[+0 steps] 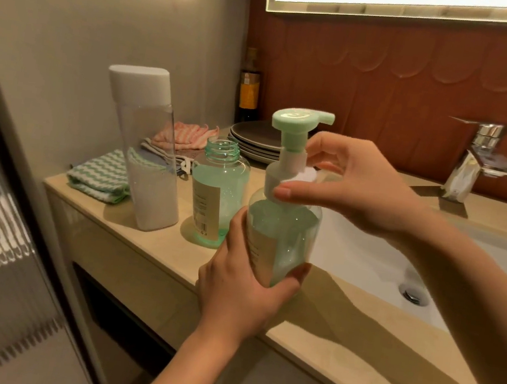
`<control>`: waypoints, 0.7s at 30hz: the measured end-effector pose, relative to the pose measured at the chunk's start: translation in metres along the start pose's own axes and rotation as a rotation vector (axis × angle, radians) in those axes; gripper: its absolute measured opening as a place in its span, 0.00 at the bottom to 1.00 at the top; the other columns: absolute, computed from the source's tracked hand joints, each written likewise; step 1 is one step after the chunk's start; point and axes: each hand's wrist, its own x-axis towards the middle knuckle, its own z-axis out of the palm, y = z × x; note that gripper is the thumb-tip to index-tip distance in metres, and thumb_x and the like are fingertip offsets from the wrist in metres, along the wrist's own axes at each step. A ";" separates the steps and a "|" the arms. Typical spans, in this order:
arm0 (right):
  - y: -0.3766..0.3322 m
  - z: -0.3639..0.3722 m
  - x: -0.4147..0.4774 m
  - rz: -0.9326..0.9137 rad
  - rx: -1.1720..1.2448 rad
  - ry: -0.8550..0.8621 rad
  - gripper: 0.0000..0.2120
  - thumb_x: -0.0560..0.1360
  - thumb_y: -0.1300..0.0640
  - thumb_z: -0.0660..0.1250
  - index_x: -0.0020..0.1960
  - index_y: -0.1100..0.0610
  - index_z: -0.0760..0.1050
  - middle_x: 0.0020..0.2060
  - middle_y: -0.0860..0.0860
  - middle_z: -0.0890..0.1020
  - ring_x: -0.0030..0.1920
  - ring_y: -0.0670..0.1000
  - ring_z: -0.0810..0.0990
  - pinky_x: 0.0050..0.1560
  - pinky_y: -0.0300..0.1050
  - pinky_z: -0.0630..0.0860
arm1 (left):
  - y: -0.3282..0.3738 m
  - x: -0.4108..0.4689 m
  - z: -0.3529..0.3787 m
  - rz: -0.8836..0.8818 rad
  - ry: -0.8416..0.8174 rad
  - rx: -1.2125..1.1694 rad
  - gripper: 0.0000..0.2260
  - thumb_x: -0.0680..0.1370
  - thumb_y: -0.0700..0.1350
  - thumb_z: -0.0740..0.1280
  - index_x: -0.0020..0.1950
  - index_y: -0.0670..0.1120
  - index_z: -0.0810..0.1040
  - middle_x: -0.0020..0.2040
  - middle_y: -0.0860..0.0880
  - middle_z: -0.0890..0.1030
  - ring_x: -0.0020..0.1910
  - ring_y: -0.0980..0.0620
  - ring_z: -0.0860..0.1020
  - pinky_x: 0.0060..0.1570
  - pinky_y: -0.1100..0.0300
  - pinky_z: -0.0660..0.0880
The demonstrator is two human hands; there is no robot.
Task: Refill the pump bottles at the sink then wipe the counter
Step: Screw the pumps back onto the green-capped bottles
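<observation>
A: Head view: where is the pump bottle [282, 235] held?
B: Over the near edge of the worktop [153, 249], by the left rim of the sink [366, 259]. Its body is clamped in the grip of the left hand [241, 291]; the collar [283, 176] is pinched in the grip of the right hand [360, 187].
A: How is the collar best turned?
B: The body should be kept upright and still, with only the collar twisted, so nothing is spilled. The turning direction cannot be told.
A: And around it?
B: An uncapped bottle [216, 193] is seen just left, a tall refill container [150, 151] farther left.

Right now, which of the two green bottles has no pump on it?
The open bottle standing on the counter, beside the tall clear container: its threaded neck is bare. The held bottle carries its pump.
</observation>
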 end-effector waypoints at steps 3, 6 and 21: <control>-0.001 0.015 -0.001 0.047 -0.116 0.159 0.31 0.50 0.34 0.70 0.45 0.52 0.71 0.43 0.45 0.78 0.47 0.45 0.76 0.46 0.41 0.74 | 0.000 0.000 0.000 -0.002 -0.005 0.013 0.47 0.59 0.73 0.58 0.73 0.51 0.57 0.59 0.49 0.78 0.55 0.43 0.77 0.51 0.52 0.73; -0.003 0.018 -0.002 0.058 -0.174 0.111 0.35 0.53 0.29 0.69 0.52 0.49 0.70 0.49 0.44 0.75 0.51 0.44 0.73 0.47 0.39 0.73 | 0.001 0.000 0.000 -0.014 -0.023 0.002 0.47 0.59 0.75 0.57 0.73 0.53 0.55 0.61 0.49 0.77 0.57 0.44 0.77 0.54 0.50 0.75; 0.007 -0.009 0.002 0.011 0.247 -0.194 0.16 0.67 0.57 0.70 0.55 0.58 0.79 0.51 0.47 0.83 0.54 0.41 0.80 0.51 0.29 0.73 | 0.002 -0.001 0.000 -0.002 0.017 0.006 0.44 0.60 0.68 0.59 0.72 0.50 0.60 0.58 0.48 0.78 0.53 0.43 0.77 0.48 0.50 0.73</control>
